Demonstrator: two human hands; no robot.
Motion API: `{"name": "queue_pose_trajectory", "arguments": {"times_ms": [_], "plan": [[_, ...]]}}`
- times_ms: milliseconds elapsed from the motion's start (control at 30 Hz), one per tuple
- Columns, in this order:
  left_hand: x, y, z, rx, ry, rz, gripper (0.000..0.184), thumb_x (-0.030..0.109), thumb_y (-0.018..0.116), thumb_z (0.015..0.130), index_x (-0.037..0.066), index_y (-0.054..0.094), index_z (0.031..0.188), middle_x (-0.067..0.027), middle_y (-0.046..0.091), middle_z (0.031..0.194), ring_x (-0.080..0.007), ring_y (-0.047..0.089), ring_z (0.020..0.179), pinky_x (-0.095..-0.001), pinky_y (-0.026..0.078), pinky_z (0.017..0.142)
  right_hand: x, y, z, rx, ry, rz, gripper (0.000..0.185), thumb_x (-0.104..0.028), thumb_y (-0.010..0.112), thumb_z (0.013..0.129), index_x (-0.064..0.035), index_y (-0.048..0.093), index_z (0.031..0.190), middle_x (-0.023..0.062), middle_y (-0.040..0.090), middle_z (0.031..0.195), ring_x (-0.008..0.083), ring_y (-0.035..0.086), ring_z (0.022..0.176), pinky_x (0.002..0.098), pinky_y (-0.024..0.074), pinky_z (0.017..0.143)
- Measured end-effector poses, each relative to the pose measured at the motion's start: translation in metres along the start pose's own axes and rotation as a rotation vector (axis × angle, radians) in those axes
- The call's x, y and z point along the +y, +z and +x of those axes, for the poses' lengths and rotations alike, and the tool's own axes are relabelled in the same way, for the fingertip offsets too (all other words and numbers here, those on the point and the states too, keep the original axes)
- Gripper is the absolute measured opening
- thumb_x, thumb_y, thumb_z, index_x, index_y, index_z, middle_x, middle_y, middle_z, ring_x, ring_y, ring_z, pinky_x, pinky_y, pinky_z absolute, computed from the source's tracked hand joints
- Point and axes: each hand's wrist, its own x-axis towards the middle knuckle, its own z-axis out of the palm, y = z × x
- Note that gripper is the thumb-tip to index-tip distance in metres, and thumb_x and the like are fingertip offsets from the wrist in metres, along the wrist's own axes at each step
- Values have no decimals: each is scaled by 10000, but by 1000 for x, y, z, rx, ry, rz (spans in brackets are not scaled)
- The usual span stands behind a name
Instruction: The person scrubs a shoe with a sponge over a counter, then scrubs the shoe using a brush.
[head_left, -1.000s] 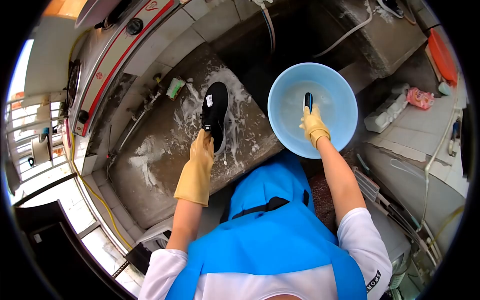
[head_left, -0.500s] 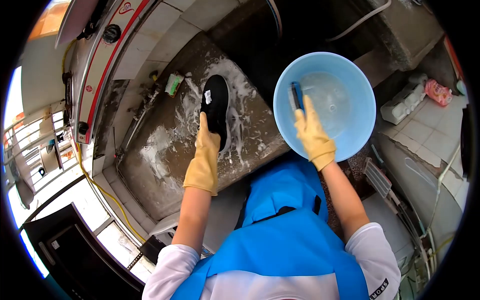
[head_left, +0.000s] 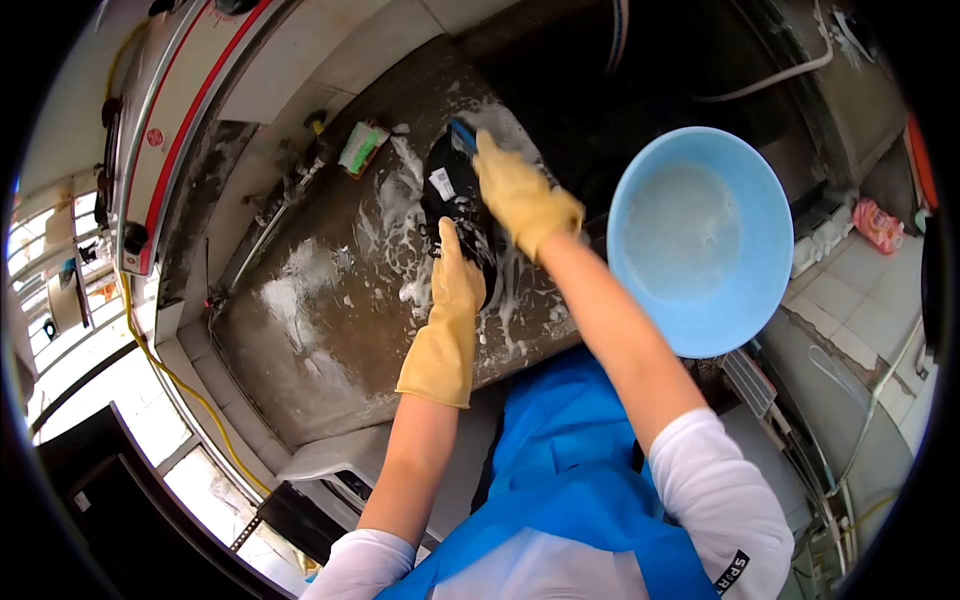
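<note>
A black shoe (head_left: pixel 455 208) with a white label on it lies on the wet, sudsy concrete slab (head_left: pixel 350 390). My left hand (head_left: pixel 458 285), in a yellow rubber glove, grips the shoe at its near end; some of its fingers are hidden. Also gloved, my right hand (head_left: pixel 520 195) is closed around a blue-backed brush (head_left: pixel 463 137) over the far end of the shoe. The glove hides most of the brush, and its bristles do not show. White foam (head_left: pixel 405 160) surrounds the shoe.
A light blue basin (head_left: pixel 772 250) of cloudy water stands to the right. Left of the shoe lies a green and white packet (head_left: pixel 362 148), close to a wall pipe and tap (head_left: pixel 290 195). A pink plastic bag (head_left: pixel 878 225) rests on tiles at far right.
My right hand has carried the brush out of the basin, leftward onto the shoe. My left hand stays at the shoe's near end. The camera view has shifted slightly.
</note>
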Motion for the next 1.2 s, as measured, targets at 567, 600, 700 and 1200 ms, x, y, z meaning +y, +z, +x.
{"name": "queue_pose_trajectory", "arguments": {"times_ms": [567,600,700,1200], "plan": [[-131,-19,78,-158,667,563,873,-107,570,872,81,197,1639,-244,602,833,-425,536,742,-482,464,731,-24,-41,-64,-440,61,-141,492,-278,432,1078,-148,373,1549,242,686,966,415,699,855,542,559,751],[-135,-19,80,-191,622,540,881,-112,571,868,84,194,1641,-237,594,816,-416,536,728,-475,464,720,-25,-43,-60,-442,59,-145,492,-278,432,1078,-148,373,1549,242,686,966,415,699,855,542,559,751],[-121,-23,70,-149,629,585,895,-125,576,856,92,201,1640,-214,564,758,-389,525,664,-452,460,675,-14,-27,-20,-442,-95,-202,506,-306,427,1080,-158,354,1558,214,697,1033,420,698,855,546,557,758],[-44,-9,14,-83,50,-284,619,542,565,1029,-47,660,862,4,383,631,-95,365,584,-291,350,547,-43,-47,28,-333,36,-200,503,-290,394,1087,-159,341,1570,243,703,1023,423,710,924,510,577,798]]}}
